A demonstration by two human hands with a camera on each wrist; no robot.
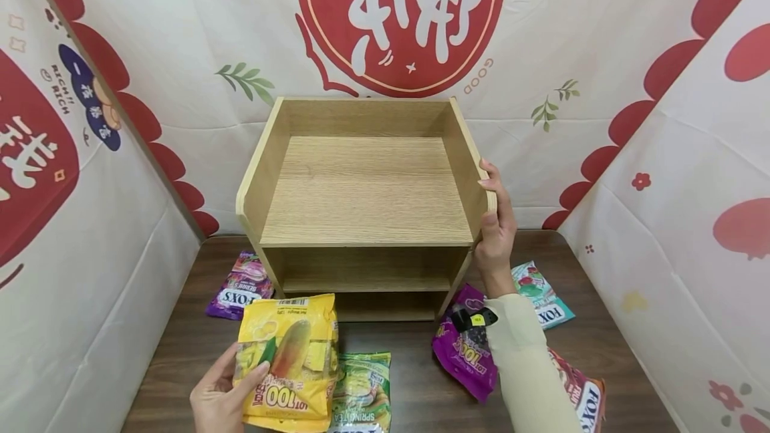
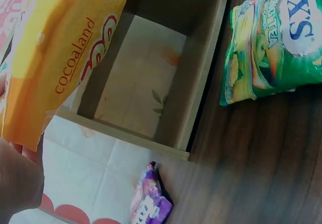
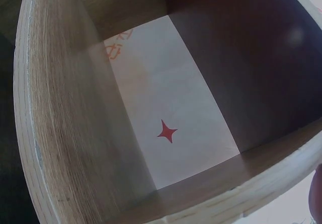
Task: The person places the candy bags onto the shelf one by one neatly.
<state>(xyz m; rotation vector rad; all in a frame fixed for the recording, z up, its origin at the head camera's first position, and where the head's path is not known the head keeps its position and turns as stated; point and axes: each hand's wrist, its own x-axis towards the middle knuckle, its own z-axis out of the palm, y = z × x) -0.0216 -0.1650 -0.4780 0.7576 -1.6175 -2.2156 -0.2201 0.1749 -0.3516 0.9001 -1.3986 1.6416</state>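
My left hand (image 1: 224,389) pinches a yellow candy bag (image 1: 301,346) with a mango picture and "LOT100" print, thumb on its front. It is held up before the lower left of a light wooden shelf (image 1: 367,186); in the left wrist view the bag's orange edge (image 2: 75,48) reads "cocoaland". My right hand (image 1: 498,229) grips the front edge of the shelf's right side panel, fingers over the edge. Close below the bag in the head view lies a green Fox's Spring Tea bag (image 1: 367,389), partly covered by it. The right wrist view looks into a shelf compartment (image 3: 95,133).
On the dark table (image 1: 174,353) lie a purple Fox's Berries bag (image 1: 243,286) left of the shelf, a purple LOT100 bag (image 1: 463,359) at its right front, and teal (image 1: 541,294) and red Fox's bags (image 1: 583,389) further right. Printed cloth walls (image 1: 198,85) surround the table's back and sides.
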